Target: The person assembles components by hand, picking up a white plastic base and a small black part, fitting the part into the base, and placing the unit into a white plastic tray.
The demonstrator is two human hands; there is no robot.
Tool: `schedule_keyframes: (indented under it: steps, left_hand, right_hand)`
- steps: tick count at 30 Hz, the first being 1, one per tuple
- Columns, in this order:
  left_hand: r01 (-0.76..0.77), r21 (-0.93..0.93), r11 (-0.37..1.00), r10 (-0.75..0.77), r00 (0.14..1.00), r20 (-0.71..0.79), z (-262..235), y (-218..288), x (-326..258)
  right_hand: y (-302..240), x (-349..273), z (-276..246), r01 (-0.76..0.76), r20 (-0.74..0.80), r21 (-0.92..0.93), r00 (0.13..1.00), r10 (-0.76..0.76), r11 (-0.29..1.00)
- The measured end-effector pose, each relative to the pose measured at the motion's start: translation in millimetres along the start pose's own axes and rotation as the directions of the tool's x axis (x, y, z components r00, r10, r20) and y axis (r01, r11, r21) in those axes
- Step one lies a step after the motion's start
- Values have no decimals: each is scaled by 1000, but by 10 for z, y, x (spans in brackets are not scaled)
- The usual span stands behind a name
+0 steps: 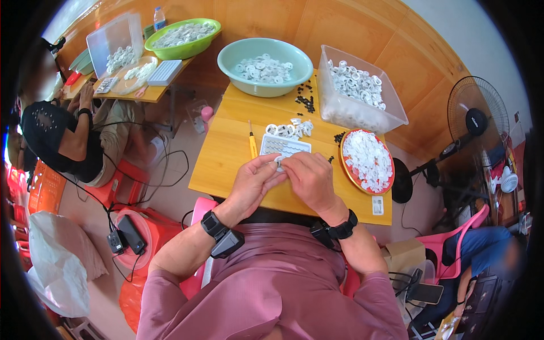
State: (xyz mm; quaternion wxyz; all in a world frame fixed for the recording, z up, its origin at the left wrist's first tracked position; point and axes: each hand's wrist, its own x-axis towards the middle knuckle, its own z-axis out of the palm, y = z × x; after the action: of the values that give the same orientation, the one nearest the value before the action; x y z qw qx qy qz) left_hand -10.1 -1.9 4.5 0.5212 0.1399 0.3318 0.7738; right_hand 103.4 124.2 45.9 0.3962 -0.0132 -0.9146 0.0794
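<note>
My left hand (pixel 256 180) and my right hand (pixel 310 177) meet at the near side of the table, fingertips pinched together. Between them is a small white round plastic part (pixel 279 161), mostly covered by the fingers. Just beyond lies a pale tray (pixel 292 145) with rows of small pieces in it. To its left rests a screwdriver (pixel 253 146) with a yellow handle. Behind the tray sits a loose group of white ring-shaped parts (pixel 286 130).
A pale green basin (pixel 226 67) and a clear plastic bin (pixel 362 117) of white parts stand at the back. On the right, a red-rimmed plate (pixel 346 170) holds white pieces. Small black pieces (pixel 306 104) are scattered about. A fan (pixel 477 120) stands right; another person (pixel 62 133) sits left.
</note>
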Motion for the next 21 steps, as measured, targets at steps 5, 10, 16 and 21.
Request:
schedule_keyframes:
  steps: [5, 10, 16, 21]
  left_hand:
    - [-38, 106, 994, 39, 999, -5, -25, -39, 10]
    - [-68, 191, 979, 74, 997, -22, 4, -14, -19]
    - [-54, 254, 966, 62, 998, -22, 63, -13, -34]
    - [-29, 279, 960, 33, 999, -8, 45, -24, -32]
  right_hand:
    - [0, -28, 14, -318, 80, 218, 948, 308, 923]
    - [-32, -41, 46, -487, 112, 306, 872, 477, 818]
    - [-7, -64, -25, -517, 152, 287, 856, 494, 807]
    - [80, -108, -24, -677, 333, 473, 729, 597, 563]
